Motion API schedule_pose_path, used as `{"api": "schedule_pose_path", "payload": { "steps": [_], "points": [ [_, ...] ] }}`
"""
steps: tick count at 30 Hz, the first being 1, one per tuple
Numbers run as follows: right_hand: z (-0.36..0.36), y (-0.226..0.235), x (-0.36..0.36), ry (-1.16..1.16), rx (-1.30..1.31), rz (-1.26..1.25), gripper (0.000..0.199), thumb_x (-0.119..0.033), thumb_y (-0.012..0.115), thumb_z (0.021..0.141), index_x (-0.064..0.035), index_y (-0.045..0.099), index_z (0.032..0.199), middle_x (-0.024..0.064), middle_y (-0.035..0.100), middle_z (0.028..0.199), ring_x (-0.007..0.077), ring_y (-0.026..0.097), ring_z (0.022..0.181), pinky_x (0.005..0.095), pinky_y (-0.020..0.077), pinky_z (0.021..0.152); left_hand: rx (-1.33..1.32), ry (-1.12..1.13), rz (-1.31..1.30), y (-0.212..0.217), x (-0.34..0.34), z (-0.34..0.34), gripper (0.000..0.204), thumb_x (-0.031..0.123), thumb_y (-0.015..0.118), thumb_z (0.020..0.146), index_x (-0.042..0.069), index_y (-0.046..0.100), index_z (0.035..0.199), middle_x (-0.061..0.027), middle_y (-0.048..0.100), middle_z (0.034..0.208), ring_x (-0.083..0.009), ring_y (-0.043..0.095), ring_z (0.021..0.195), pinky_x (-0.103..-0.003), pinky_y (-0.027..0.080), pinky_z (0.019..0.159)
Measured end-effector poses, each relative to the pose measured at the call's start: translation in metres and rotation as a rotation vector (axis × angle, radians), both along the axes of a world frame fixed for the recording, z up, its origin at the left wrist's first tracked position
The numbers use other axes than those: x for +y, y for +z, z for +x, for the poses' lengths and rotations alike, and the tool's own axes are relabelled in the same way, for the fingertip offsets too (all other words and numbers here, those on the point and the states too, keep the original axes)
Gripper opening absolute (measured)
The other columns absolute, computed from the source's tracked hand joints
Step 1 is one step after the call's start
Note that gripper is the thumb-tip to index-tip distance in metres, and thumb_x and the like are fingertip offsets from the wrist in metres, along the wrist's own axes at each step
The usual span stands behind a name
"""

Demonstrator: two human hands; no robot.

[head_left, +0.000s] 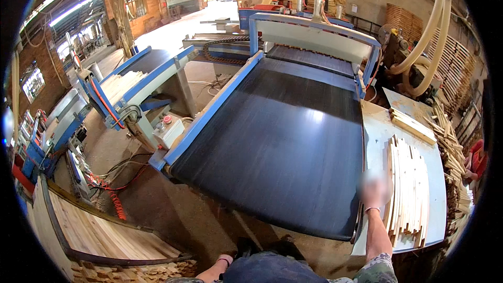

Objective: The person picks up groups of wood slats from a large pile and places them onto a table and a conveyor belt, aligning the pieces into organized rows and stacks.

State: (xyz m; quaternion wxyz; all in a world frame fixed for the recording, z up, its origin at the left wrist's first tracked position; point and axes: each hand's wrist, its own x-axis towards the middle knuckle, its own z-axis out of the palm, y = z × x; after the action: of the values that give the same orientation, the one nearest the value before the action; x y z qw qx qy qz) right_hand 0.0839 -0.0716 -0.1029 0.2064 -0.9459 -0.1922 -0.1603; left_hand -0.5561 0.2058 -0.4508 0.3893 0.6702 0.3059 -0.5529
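My right hand point(375, 188) is stretched forward over the right edge of the wide black conveyor belt point(272, 147), beside a stack of thin pale wooden strips point(408, 188). A blur covers this hand, so its fingers and anything in them cannot be made out. The strips lie lengthwise, side by side, on a light blue-grey side table point(437, 194). At the lower edge, my left forearm point(212, 272) shows with a pinkish band at the wrist; the left hand itself is lost against dark clothing and shadow.
Blue rails and a blue-grey gantry point(319, 26) frame the belt. A control box with a red button point(167, 119) stands at its left. Farther left, a smaller conveyor point(149, 62) carries strips. Wooden boards point(105, 230) fill a bin at lower left. Loose strips point(450, 157) pile up right of the table.
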Motion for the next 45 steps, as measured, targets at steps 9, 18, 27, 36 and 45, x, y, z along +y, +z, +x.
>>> {"api": "schedule_pose_path", "payload": {
  "steps": [9,18,27,36,45],
  "points": [
    [-0.004,-0.002,0.012,0.003,0.055,-0.006,0.053,-0.030,0.071,0.096,0.0027,0.068,0.137,0.0237,0.067,0.139,0.0422,0.059,0.132,0.0493,0.0450,0.116,0.020,0.035,-0.034,0.003,-0.006,-0.015,0.054,0.050,0.046,0.108,0.013,0.080,0.127,-0.0131,0.074,0.137,-0.0359,0.066,0.132,-0.051,0.053,0.105],
    [0.037,-0.046,-0.027,0.025,-0.156,-0.099,0.054,-0.030,0.071,0.095,0.0037,0.068,0.137,0.0244,0.067,0.139,0.0421,0.058,0.132,0.0495,0.0451,0.115,-0.035,-0.097,-0.031,-0.001,-0.003,0.004,0.050,0.047,0.048,0.107,0.014,0.078,0.129,-0.0144,0.072,0.139,-0.0377,0.066,0.132,-0.054,0.053,0.106],
    [-0.017,0.026,0.010,-0.053,0.013,0.006,0.045,-0.039,0.069,0.095,-0.0056,0.074,0.125,0.0199,0.073,0.127,0.0402,0.065,0.127,0.0485,0.0485,0.114,-0.544,1.196,0.848,0.111,0.011,0.047,0.025,0.030,0.056,0.104,0.007,0.065,0.109,-0.0111,0.067,0.111,-0.0313,0.066,0.101,-0.042,0.051,0.087],
    [-0.005,0.039,0.015,0.001,0.144,-0.155,0.064,-0.046,0.070,0.094,-0.0039,0.065,0.141,0.0194,0.070,0.134,0.0373,0.063,0.128,0.0474,0.0492,0.110,-1.494,1.790,0.386,0.368,0.030,0.143,0.050,0.042,0.051,0.108,0.003,0.069,0.083,-0.0096,0.072,0.081,-0.0225,0.068,0.077,-0.034,0.055,0.074],
    [0.060,0.104,-0.078,0.064,-0.025,0.069,0.062,-0.038,0.072,0.093,-0.0020,0.063,0.143,0.0232,0.071,0.127,0.0405,0.066,0.119,0.0481,0.0507,0.107,-1.652,1.181,0.011,0.415,-0.041,0.292,0.038,0.024,0.051,0.110,-0.005,0.074,0.104,-0.0146,0.076,0.102,-0.0224,0.072,0.091,-0.036,0.060,0.089]
  ]
}}
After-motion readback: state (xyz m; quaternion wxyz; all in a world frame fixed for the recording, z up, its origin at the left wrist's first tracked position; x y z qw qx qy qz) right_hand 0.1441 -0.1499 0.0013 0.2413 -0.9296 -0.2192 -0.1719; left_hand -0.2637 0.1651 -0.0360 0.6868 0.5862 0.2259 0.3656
